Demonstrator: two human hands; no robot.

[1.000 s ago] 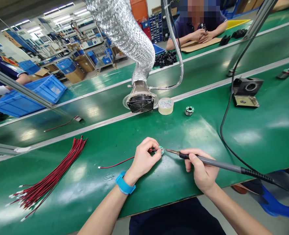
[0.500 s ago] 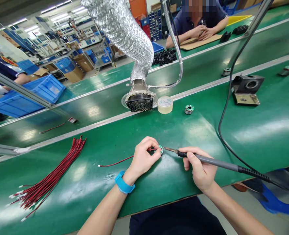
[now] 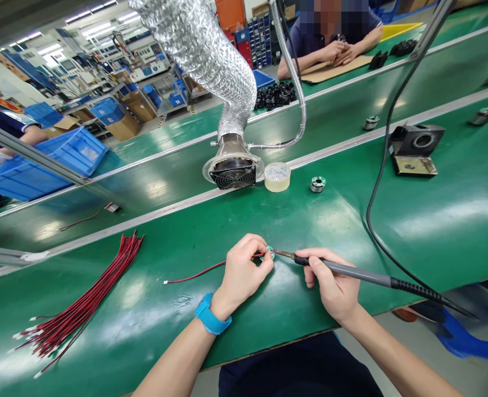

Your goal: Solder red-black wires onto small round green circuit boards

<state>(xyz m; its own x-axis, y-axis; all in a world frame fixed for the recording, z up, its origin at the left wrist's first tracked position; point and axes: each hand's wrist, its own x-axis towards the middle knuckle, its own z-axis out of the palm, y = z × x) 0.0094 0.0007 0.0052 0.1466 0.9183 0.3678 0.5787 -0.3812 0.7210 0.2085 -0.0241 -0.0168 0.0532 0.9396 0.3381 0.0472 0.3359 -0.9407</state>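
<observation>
My left hand [image 3: 246,268], with a blue band on its wrist, pinches a red-and-black wire [image 3: 204,271] against a small round part with a green circuit board [image 3: 271,252]. The wire trails left over the green bench to a white connector. My fingers hide much of the round part. In my right hand [image 3: 333,286] is a soldering iron [image 3: 362,274], held like a pen. Its tip meets or nearly meets the board's right edge; contact is too small to make out. A bundle of red-and-black wires [image 3: 90,295] lies to the left.
Beyond my hands stand a fume extractor hood [image 3: 233,171], a tape roll [image 3: 277,177] and another round part [image 3: 317,184]. A metal iron holder [image 3: 416,149] sits at right, by the iron's black cable [image 3: 374,204]. Two other people are across the line.
My right hand has moved the soldering iron slightly left, bringing its tip to the board's edge. My left hand keeps its pinch. Small parts on the far strip have shifted left.
</observation>
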